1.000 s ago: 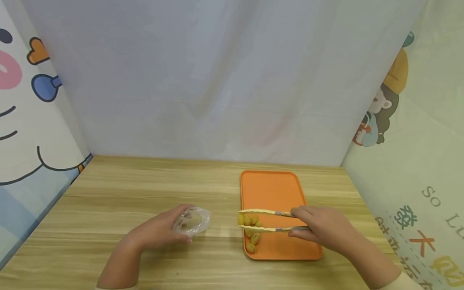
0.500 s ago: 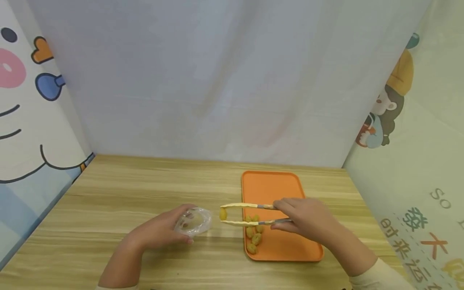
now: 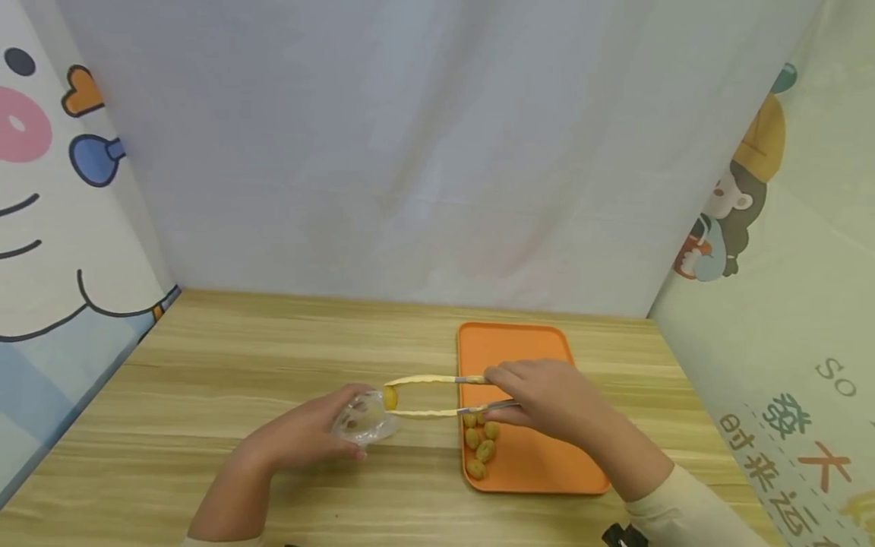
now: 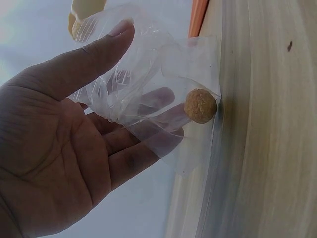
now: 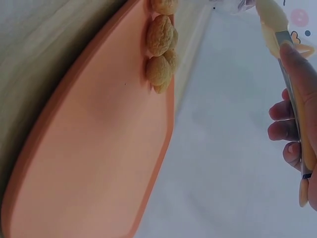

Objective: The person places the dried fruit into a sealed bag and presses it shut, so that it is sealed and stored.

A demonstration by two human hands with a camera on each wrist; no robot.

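In the head view, my left hand point(image 3: 307, 433) holds a clear plastic bag point(image 3: 362, 419) with its mouth spread toward the right. The left wrist view shows the thumb along the bag's rim, the fingers behind the film and one golden-brown ball point(image 4: 200, 105) low in the bag. My right hand point(image 3: 547, 399) grips a pair of tongs point(image 3: 424, 379) with cream-coloured tips. Between those tips a yellowish ball point(image 3: 390, 398) is pinched, right at the bag's mouth. Several wrinkled golden-brown balls point(image 5: 160, 35) lie along the left edge of the orange tray point(image 3: 533, 471).
The tray rests on a wood-grain table point(image 3: 273, 334), right of the bag and under the right forearm. A pale curtain point(image 3: 410, 152) hangs behind the table, and printed cloths point(image 3: 772, 319) stand at both sides. Something black point(image 3: 625, 535) shows near the right cuff.
My right hand has carried the tongs and the pinched ball leftward from the tray to the bag's mouth. The left hand and bag have stayed almost still.
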